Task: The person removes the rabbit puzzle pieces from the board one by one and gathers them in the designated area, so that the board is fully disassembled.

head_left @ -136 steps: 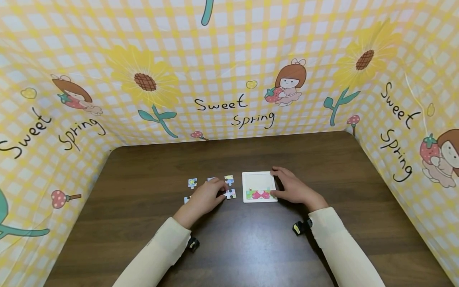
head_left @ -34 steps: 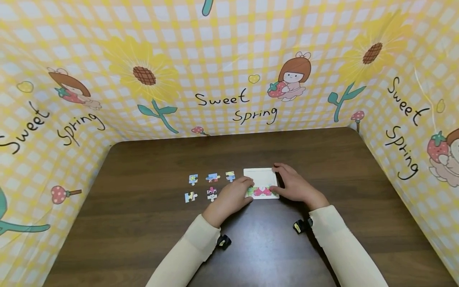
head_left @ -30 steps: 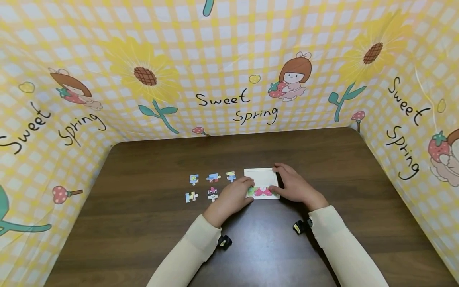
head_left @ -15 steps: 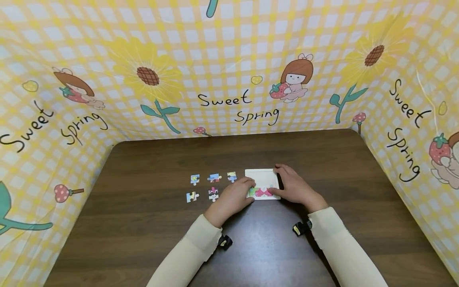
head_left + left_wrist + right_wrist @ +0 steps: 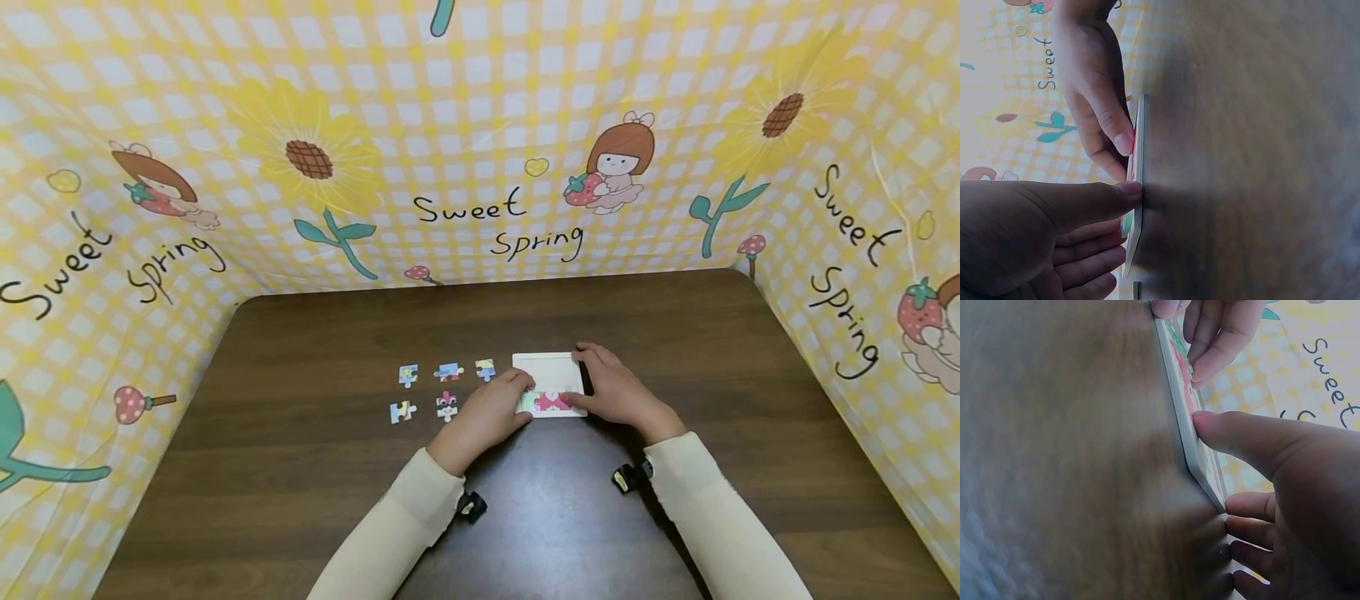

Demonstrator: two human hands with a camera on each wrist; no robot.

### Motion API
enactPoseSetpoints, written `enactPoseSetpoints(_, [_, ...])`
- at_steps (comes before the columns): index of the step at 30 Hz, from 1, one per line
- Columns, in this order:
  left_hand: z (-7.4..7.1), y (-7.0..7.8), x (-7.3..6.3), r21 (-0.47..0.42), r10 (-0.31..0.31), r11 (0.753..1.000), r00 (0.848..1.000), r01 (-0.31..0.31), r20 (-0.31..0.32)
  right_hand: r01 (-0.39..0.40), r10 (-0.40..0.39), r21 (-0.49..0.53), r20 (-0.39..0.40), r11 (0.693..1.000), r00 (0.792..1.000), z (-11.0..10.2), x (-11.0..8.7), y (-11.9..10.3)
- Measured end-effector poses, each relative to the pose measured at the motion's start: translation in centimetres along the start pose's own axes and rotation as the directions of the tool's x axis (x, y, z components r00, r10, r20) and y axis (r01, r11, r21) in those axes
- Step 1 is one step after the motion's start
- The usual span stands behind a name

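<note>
A white jigsaw puzzle frame (image 5: 546, 367) lies on the table, with a row of pink and green pieces (image 5: 551, 402) along its near side. My left hand (image 5: 489, 412) grips the frame's near left corner; in the left wrist view its thumb (image 5: 1100, 201) touches the front edge. The right wrist view has its fingertips over the green part of the picture. At the opposite side my right hand (image 5: 621, 393) holds the frame, its thumb (image 5: 1229, 428) on the pink pieces and its other fingers around the right edge. The left hand covers part of the picture row.
Left of the frame several loose jigsaw pieces (image 5: 447, 372) lie in two rows, including one with a cartoon face (image 5: 447, 407). A dark wooden table (image 5: 300, 492) carries everything. Yellow checked cloth (image 5: 465, 108) walls in the back and sides.
Since the oldest frame, my left hand has moved right from the loose pieces to the frame. Over the last second both hands have stayed in place on it.
</note>
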State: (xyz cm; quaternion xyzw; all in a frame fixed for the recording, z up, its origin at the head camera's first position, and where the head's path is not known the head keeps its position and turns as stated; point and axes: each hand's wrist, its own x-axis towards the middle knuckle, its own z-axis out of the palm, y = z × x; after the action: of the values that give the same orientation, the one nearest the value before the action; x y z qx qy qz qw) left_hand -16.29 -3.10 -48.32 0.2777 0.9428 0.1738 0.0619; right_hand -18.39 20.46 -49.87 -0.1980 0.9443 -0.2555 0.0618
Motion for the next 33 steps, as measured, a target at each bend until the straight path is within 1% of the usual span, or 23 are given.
enactPoseSetpoints(6, [0.16,-0.07,-0.02,-0.004,-0.011,1.000,1.000,0.011,0.001,-0.003,0.002,0.013,0.004,1.000,1.000,0.18,0.05,0.09])
enactPoseSetpoints(11, [0.19,-0.14,-0.04,-0.004,-0.005,1.000,1.000,0.005,0.000,-0.009,0.009,0.021,0.007,1.000,1.000,0.23,0.03,0.09])
enactPoseSetpoints(17, [0.15,-0.10,0.05,0.032,0.010,0.999,1.000,-0.010,-0.006,-0.005,0.005,0.021,0.000,1.000,1.000,0.14,0.05,-0.05])
enactPoseSetpoints(28, [-0.12,0.07,0.29,0.023,-0.025,0.999,1.000,0.025,0.006,-0.004,0.004,0.017,0.006,1.000,1.000,0.10,0.06,-0.04])
enactPoseSetpoints(33, [-0.21,0.11,0.28,0.019,-0.026,0.999,1.000,0.026,0.005,-0.010,0.010,0.015,0.017,1.000,1.000,0.07,0.11,-0.05])
